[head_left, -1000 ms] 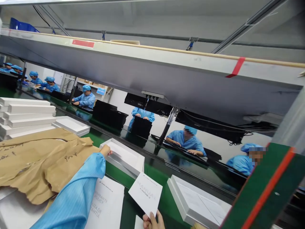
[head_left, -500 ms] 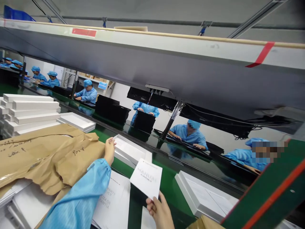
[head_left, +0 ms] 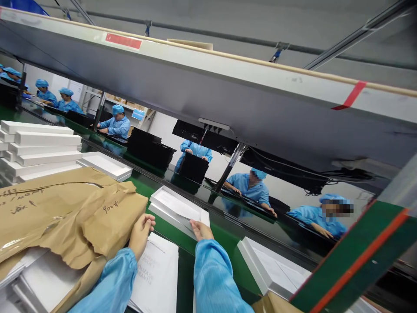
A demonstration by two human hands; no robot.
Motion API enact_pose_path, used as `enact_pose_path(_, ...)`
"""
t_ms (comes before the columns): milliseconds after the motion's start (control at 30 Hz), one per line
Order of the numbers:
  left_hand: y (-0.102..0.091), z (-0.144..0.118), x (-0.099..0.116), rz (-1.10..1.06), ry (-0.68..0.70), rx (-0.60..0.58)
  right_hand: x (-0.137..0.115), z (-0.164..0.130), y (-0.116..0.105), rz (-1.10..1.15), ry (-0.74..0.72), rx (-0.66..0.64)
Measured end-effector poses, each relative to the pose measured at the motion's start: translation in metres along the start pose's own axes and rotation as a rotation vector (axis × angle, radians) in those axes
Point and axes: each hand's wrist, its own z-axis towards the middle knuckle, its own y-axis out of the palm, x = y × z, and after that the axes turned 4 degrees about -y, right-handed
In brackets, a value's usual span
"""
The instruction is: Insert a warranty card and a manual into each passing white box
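Laying the manual sheet (head_left: 177, 206) into the open white box (head_left: 163, 213), right hand (head_left: 200, 229) fingers pinching its edge; left hand (head_left: 140, 232) hovering open; keeping it flat is advisable.

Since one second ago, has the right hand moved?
Yes. The right hand went forward from the near edge to the open white box on the belt.

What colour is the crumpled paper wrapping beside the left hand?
Brown crumpled paper wrapping, head view.
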Motion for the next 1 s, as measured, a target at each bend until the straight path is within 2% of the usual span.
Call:
enact_pose_path(100,0.001,0.002,0.004,-0.025,0.001,-0.012,0.0,-0.006,-0.005,-0.005,0.098,0.026)
enact_pose_path(233,0.001,0.002,0.005,-0.011,-0.019,0.005,-0.006,-0.031,-0.013,-0.037,0.126,0.026)
enact_pose_path(467,-0.004,0.002,0.001,0.234,-0.011,0.0,-0.006,-0.118,-0.029,-0.197,0.05,-0.091)
enact_pose_path(533,-0.004,-0.004,0.0,0.409,0.0,-0.041,-0.003,-0.144,-0.032,-0.27,-0.009,-0.142)
enact_pose_path(667,-0.003,-0.023,-0.003,1.081,0.01,-0.179,0.002,-0.187,-0.026,-0.579,-0.204,-0.256)
enact_pose_path(733,-0.003,-0.03,-0.003,1.266,-0.03,-0.227,0.002,-0.202,-0.017,-0.743,-0.327,-0.323)
enact_pose_path(833,-0.002,-0.036,-0.004,1.362,-0.036,-0.244,0.002,-0.219,-0.002,-0.958,-0.483,-0.489)
enact_pose_path(933,0.0,-0.037,-0.003,1.305,0.031,-0.318,0.004,-0.227,0.005,-1.147,-0.488,-0.573)
enact_pose_path(1000,-0.001,-0.036,-0.001,1.275,0.027,-0.348,0.005,-0.228,0.005,-1.214,-0.473,-0.591)
